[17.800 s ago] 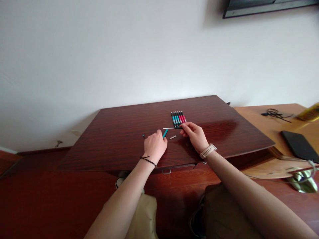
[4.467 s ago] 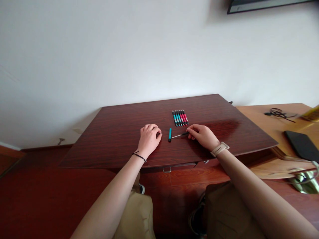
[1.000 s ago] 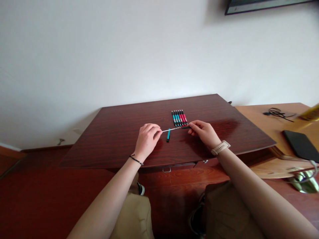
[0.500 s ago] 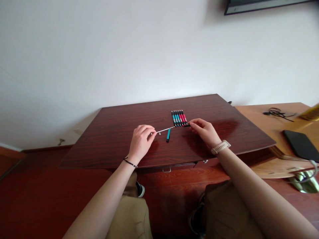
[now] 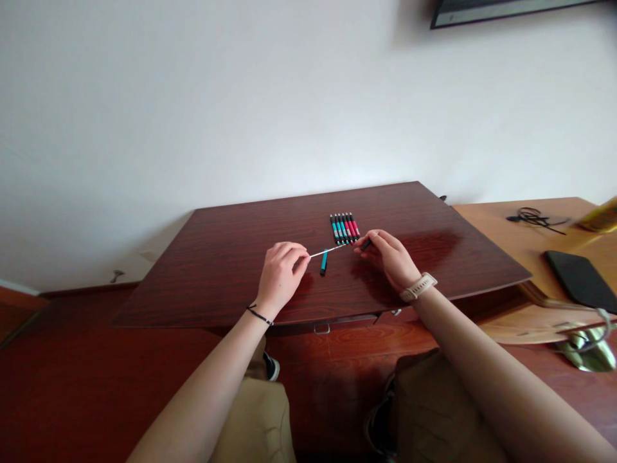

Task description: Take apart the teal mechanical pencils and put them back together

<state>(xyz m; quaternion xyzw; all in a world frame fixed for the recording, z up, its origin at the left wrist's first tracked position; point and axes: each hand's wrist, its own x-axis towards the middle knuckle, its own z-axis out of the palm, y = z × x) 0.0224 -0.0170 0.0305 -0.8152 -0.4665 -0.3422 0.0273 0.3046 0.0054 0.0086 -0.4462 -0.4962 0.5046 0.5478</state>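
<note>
Between the fingertips of my left hand [image 5: 284, 273] is pinched a thin white pen refill [image 5: 324, 253], its tip pointing right. My right hand [image 5: 388, 257], also closed, grips a short black pen part [image 5: 366, 244] by thumb and fingers. The refill's tip lies just left of that part, with a small gap visible. Beneath the refill, a teal and black pen barrel [image 5: 324, 263] rests on the table. Just beyond the hands, several teal and pink click pens [image 5: 344, 226] lie side by side in a row.
The dark wooden table [image 5: 231, 238] stands against a white wall. To its right, a lighter desk [image 5: 486, 222] carries a black cable [image 5: 535, 218], a dark flat device [image 5: 581, 280] and a yellow object [image 5: 600, 218]. A wall-mounted screen [image 5: 506, 11] hangs above.
My left hand has moved right with the refill, bringing its tip closer to the black part. My right hand has shifted slightly left and turned the black part.
</note>
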